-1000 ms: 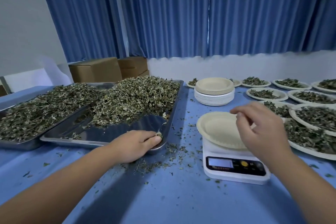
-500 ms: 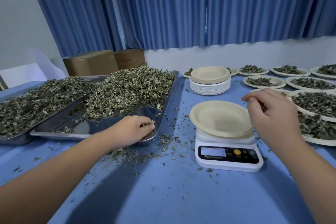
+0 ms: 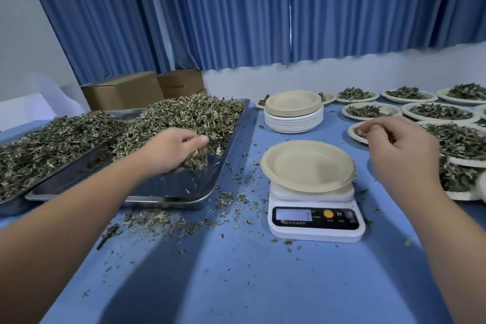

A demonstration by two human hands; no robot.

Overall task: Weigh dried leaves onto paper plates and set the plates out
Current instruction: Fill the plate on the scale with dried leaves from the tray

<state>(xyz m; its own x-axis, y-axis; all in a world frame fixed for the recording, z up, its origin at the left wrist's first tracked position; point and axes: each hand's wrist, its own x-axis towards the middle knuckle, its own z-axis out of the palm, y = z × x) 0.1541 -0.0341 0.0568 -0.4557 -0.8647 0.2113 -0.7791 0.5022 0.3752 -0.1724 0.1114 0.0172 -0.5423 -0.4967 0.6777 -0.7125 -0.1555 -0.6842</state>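
We are looking across a blue table (image 3: pixel 236 284) that is filling the lower view, with pleated blue curtains (image 3: pixel 236 8) hanging above a pale wall at 12 o'clock. Two cardboard boxes (image 3: pixel 123 92) are standing against that wall at 11 o'clock.

Two steel trays are lying at 9 to 10 o'clock. The near tray (image 3: pixel 168 197) is carrying a heap of dried leaves (image 3: pixel 189 116) toward its far end, and the far tray (image 3: pixel 10 205) is lying just beside it, also covered in leaves. Filled plates (image 3: pixel 441 110) are spreading in rows from 1 to 3 o'clock. A stack of paper plates (image 3: pixel 293 113) is standing at 12 o'clock, beyond the scale. The white scale (image 3: pixel 315 221) is sitting right of centre, bearing one bare paper plate (image 3: pixel 307 166). Loose leaf crumbs (image 3: pixel 163 221) are littering the cloth between the near tray and the scale.

The left hand (image 3: pixel 171 150) is reaching over the near tray at 10 o'clock, fingers curling round a clump of the leaves at the foot of the heap. The right hand (image 3: pixel 402 150) is hovering at 3 o'clock of the bare plate, apart from it, fingers bending toward the thumb; we cannot tell whether anything is pinched there.
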